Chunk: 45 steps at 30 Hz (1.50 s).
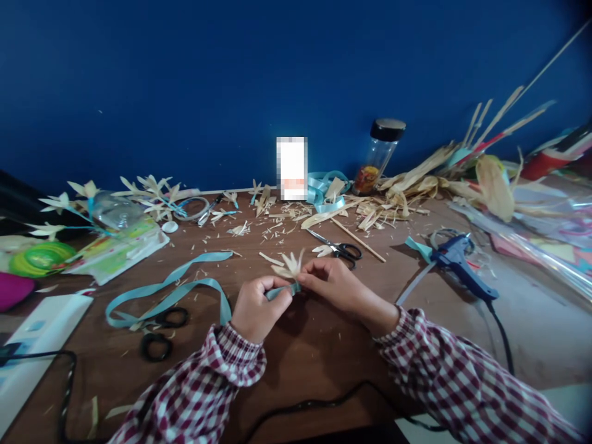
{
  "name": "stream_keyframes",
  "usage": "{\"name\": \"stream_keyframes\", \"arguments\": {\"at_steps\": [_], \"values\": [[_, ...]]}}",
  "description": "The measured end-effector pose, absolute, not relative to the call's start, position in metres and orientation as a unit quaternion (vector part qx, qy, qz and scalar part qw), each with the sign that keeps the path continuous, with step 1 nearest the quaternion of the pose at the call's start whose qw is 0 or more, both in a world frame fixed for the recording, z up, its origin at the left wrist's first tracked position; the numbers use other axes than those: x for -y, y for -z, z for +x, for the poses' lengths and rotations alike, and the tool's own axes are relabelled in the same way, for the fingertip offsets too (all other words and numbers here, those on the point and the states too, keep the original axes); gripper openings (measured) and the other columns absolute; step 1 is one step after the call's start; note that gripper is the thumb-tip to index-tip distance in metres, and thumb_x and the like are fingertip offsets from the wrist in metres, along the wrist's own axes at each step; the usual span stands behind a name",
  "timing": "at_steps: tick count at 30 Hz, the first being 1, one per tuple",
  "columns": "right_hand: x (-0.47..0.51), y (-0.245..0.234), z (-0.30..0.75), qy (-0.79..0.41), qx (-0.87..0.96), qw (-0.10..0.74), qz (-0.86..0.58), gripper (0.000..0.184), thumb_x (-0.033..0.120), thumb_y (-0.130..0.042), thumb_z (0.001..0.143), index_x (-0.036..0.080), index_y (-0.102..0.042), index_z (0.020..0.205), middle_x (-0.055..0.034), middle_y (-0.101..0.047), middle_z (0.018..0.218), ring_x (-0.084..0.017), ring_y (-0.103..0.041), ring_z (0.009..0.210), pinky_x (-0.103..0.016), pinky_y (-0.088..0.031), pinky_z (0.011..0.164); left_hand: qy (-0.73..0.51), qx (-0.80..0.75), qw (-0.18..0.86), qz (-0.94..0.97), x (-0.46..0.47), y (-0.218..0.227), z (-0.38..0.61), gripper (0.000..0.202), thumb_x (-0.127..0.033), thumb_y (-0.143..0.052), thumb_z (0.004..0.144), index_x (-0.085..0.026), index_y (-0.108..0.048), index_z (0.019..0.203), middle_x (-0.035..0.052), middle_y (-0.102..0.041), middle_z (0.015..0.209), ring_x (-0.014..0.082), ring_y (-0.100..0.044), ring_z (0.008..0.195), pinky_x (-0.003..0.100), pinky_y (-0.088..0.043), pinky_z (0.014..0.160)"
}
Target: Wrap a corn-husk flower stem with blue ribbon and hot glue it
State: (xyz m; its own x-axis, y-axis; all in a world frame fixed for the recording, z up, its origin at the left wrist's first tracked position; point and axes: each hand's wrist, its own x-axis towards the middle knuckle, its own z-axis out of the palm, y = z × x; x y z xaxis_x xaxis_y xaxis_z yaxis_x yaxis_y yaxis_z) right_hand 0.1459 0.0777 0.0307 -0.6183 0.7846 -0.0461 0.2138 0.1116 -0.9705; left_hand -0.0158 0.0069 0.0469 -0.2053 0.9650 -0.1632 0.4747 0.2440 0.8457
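Near the middle of the table, my two hands meet at a pale corn-husk flower (pixel 291 265) with several pointed petals spreading upward. My left hand (pixel 259 305) is closed, with a light blue ribbon (pixel 277 292) between thumb and fingers. The ribbon reaches the flower's base; whether it is wrapped around it is hard to see. My right hand (pixel 335 285) pinches the flower at its base, fingertips together. A long loop of ribbon (pixel 185 287) lies on the table left of my left hand. Just beyond my right hand rest black-handled scissors (pixel 348 251).
A blue glue gun (pixel 466 265) with its cord lies right. Black scissor handles (pixel 157 346) and a power strip (pixel 41 345) lie left. Finished husk flowers (pixel 152 188), a lit phone (pixel 292 166), a jar (pixel 379 154) and dried husks (pixel 407 194) line the blue wall.
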Motion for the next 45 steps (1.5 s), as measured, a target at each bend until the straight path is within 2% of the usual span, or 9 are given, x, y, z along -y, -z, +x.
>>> {"name": "stream_keyframes", "arguments": {"at_steps": [10,19,26,30,35,41,45], "values": [[-0.083,-0.040,0.152,-0.621,0.685,0.200,-0.322,0.023,0.034,-0.057,0.084,0.014,-0.066,0.076,0.0014,-0.058,0.065,-0.010,-0.048,0.060,-0.022,-0.037,0.058,-0.347,-0.664,0.453,0.483,-0.008,-0.047,-0.016,0.023,-0.033,-0.058,0.065,-0.015,-0.071,0.075,0.0013,-0.067,0.061,0.0153,-0.057,0.057,0.024,-0.042,0.054],[-0.090,-0.042,0.158,-0.646,0.709,0.144,-0.244,0.027,0.038,-0.056,0.087,0.014,-0.062,0.076,0.0037,-0.051,0.066,-0.009,-0.044,0.061,-0.021,-0.033,0.058,-0.326,-0.654,0.474,0.491,-0.008,-0.047,-0.016,0.023,-0.033,-0.058,0.064,-0.015,-0.071,0.072,0.0037,-0.069,0.065,0.0186,-0.060,0.065,0.027,-0.046,0.059],[-0.092,-0.044,0.163,-0.657,0.715,0.087,-0.222,0.030,0.041,-0.055,0.087,0.014,-0.062,0.078,0.0036,-0.050,0.068,-0.009,-0.043,0.062,-0.022,-0.033,0.059,-0.318,-0.647,0.493,0.488,-0.008,-0.043,-0.016,0.028,-0.034,-0.058,0.065,-0.014,-0.072,0.077,0.0049,-0.069,0.067,0.0192,-0.060,0.067,0.028,-0.046,0.061],[-0.092,-0.045,0.163,-0.682,0.693,0.093,-0.215,0.029,0.040,-0.056,0.087,0.013,-0.063,0.079,0.0040,-0.047,0.067,-0.008,-0.040,0.062,-0.022,-0.031,0.058,-0.320,-0.644,0.501,0.481,-0.009,-0.043,-0.018,0.029,-0.036,-0.058,0.064,-0.014,-0.072,0.076,0.0049,-0.069,0.068,0.0183,-0.058,0.065,0.028,-0.044,0.062],[-0.092,-0.041,0.162,-0.734,0.631,0.118,-0.219,0.028,0.039,-0.062,0.083,0.012,-0.065,0.090,0.0014,-0.053,0.075,-0.008,-0.043,0.065,-0.021,-0.033,0.059,-0.304,-0.630,0.532,0.477,-0.009,-0.042,-0.018,0.027,-0.036,-0.059,0.061,-0.014,-0.072,0.071,0.0033,-0.067,0.063,0.0156,-0.053,0.059,0.027,-0.040,0.059],[-0.088,-0.041,0.162,-0.773,0.587,0.060,-0.234,0.033,0.041,-0.067,0.078,0.012,-0.064,0.093,0.0018,-0.052,0.072,-0.008,-0.045,0.059,-0.019,-0.035,0.051,-0.303,-0.624,0.546,0.470,-0.009,-0.040,-0.019,0.028,-0.037,-0.061,0.060,-0.013,-0.072,0.071,0.0029,-0.066,0.062,0.0143,-0.050,0.059,0.026,-0.038,0.059],[-0.084,-0.040,0.163,-0.813,0.529,0.092,-0.225,0.027,0.035,-0.070,0.076,0.015,-0.064,0.093,0.0010,-0.054,0.077,-0.007,-0.047,0.062,-0.017,-0.035,0.050,-0.305,-0.590,0.565,0.489,-0.010,-0.036,-0.021,0.023,-0.034,-0.063,0.061,-0.014,-0.073,0.068,0.0034,-0.068,0.065,0.0150,-0.052,0.062,0.026,-0.039,0.062]]}}
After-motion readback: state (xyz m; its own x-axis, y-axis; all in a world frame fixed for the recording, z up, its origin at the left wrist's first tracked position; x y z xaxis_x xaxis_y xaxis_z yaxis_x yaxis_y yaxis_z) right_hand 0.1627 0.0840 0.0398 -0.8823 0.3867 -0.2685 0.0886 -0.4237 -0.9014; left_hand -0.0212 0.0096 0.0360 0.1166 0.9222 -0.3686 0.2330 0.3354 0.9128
